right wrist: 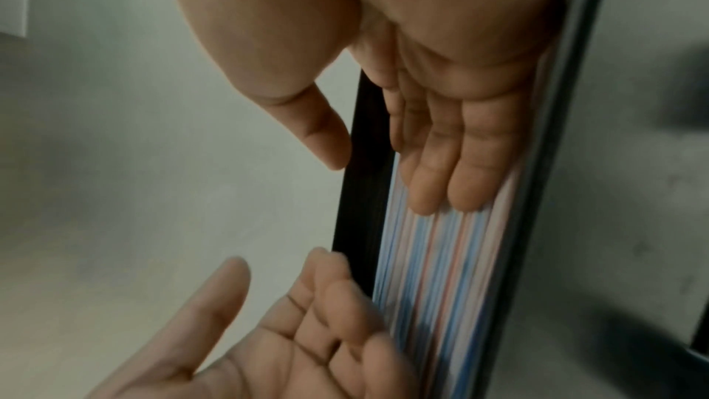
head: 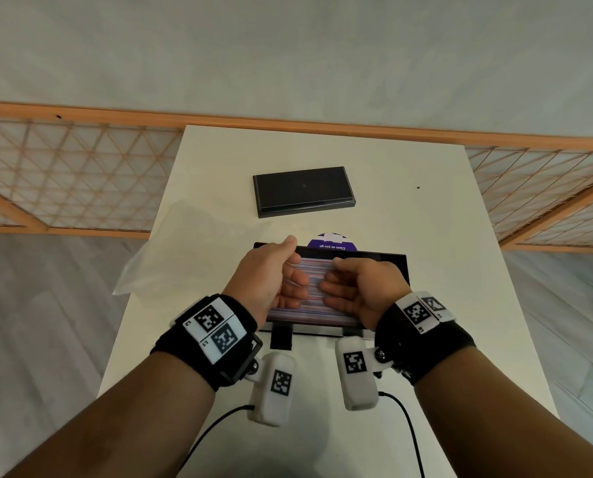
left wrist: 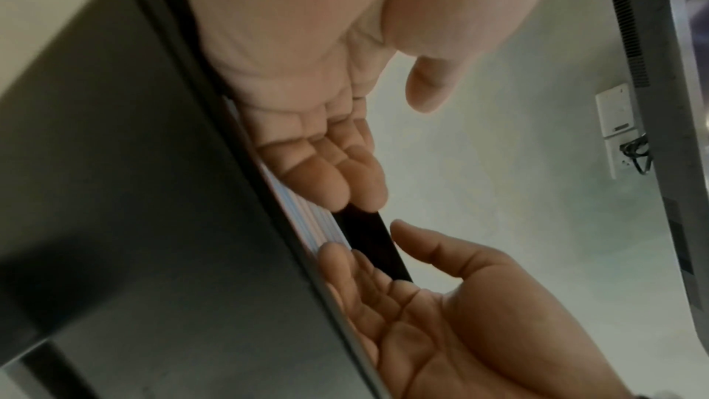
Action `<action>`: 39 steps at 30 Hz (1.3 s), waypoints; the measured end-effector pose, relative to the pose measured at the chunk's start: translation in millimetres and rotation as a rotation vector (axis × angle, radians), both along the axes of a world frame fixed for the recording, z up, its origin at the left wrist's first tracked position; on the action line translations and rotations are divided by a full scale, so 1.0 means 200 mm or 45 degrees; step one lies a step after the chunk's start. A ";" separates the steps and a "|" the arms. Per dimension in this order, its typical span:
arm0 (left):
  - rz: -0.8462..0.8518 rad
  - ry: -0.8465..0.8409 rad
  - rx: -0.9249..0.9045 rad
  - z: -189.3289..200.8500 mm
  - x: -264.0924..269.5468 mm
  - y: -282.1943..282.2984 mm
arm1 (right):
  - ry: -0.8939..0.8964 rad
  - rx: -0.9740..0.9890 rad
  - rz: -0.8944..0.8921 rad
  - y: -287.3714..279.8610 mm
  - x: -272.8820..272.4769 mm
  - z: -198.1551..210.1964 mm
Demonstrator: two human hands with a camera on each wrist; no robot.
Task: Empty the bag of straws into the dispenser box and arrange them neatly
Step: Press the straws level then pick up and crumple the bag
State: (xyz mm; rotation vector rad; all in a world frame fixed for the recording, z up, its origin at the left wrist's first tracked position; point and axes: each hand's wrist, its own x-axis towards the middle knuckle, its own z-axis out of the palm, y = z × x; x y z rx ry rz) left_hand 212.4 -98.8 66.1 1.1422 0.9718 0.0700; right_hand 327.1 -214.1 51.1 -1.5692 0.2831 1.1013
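A black dispenser box (head: 401,267) stands near the table's front and is filled with red, blue and white straws (head: 314,312) lying side by side. Both hands lie over the straws with fingertips facing each other. My left hand (head: 283,279) rests its straight fingers on the left part of the pile, thumb lifted. On the right part rests my right hand (head: 352,289) in the same way. The right wrist view shows the right hand's fingers (right wrist: 452,163) flat on the straws (right wrist: 433,284) and the left hand (right wrist: 307,329) opposite. An empty clear bag (head: 171,260) lies left of the box.
The box's flat black lid (head: 303,191) lies farther back on the white table (head: 443,305). A round purple label (head: 333,243) shows just behind the box. A wooden lattice railing (head: 64,174) runs behind the table.
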 end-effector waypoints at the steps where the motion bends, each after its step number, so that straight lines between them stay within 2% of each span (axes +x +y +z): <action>1: -0.039 0.025 0.014 0.00 0.01 0.00 | 0.011 0.000 0.012 0.00 0.00 0.01; 11: -0.098 0.122 -0.029 -0.02 0.04 0.00 | 0.051 0.017 -0.005 0.01 0.00 0.00; 18: -0.424 0.343 0.043 -0.05 0.08 -0.02 | 0.059 0.009 0.110 0.00 0.01 -0.01; 26: -0.484 0.448 0.115 -0.10 0.12 -0.02 | 0.036 -0.046 0.251 0.01 0.02 -0.01; 39: -0.474 0.477 0.147 -0.11 0.13 -0.02 | 0.104 0.109 0.031 0.03 0.03 -0.04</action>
